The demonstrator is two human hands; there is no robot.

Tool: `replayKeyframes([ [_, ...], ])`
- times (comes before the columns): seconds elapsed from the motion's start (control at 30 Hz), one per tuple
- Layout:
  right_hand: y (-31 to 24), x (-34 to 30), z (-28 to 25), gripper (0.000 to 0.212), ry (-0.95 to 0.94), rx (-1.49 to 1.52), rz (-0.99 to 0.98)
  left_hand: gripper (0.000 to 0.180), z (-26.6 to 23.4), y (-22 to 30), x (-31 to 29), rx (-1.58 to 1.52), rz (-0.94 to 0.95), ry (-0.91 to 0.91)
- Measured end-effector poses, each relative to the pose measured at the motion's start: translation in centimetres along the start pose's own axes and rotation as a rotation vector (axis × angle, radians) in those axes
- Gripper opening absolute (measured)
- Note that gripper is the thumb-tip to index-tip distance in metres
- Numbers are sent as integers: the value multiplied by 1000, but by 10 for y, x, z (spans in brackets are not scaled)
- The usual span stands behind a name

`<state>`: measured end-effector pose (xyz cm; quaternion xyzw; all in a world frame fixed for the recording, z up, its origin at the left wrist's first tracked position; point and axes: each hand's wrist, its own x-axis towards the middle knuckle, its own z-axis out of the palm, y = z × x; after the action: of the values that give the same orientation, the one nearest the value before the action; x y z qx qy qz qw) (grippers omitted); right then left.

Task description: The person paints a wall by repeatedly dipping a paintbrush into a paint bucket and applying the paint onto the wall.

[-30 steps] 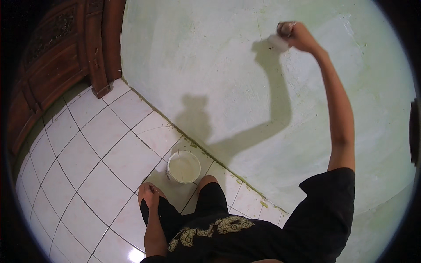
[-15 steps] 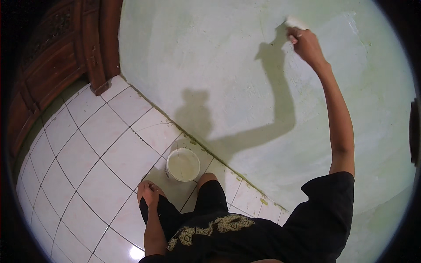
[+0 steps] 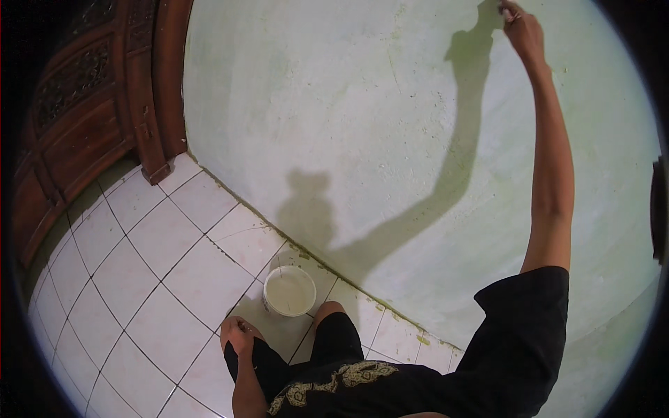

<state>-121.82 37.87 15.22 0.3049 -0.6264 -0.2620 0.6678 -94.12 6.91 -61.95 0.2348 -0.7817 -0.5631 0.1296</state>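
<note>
At the upper right, my right hand [image 3: 524,33] is raised against the pale green wall [image 3: 376,104]. Its fingers are closed round the handle of what looks like a paintbrush [image 3: 503,8]; the brush's head is mostly cut off by the top of the picture. Below, my left hand [image 3: 240,338] rests on my left knee with its fingers loosely bent and somewhat apart, and I see nothing held in it. Just ahead of my knees, a white bucket [image 3: 290,290] of pale, whitish liquid stands on the floor, a thin wire-like line showing at its rim.
White floor tiles [image 3: 139,279] meet the wall along an edge with greenish stains. A carved dark wooden piece of furniture [image 3: 83,132] stands against the wall at the left. A dark object [image 3: 658,209] shows at the far right rim. My arm's shadow falls across the wall.
My right hand has moved up and to the right along the wall with the paintbrush. The view has tilted slightly, so bucket and floor sit lower. My left hand stays on the knee.
</note>
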Motion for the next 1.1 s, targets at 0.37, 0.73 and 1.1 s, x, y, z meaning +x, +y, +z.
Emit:
replayKeyframes([
  [0.37, -84, -83, -40, 7, -838, 958, 330, 16, -5, 16, -3, 197, 151, 26],
  [0.73, 61, 19, -77, 8, -357, 57, 382, 17, -7, -11, -4, 264, 164, 34],
  [1.1, 16, -103, -99, 14, -554, 211, 195, 12, 0, 16, -1, 255, 110, 15],
])
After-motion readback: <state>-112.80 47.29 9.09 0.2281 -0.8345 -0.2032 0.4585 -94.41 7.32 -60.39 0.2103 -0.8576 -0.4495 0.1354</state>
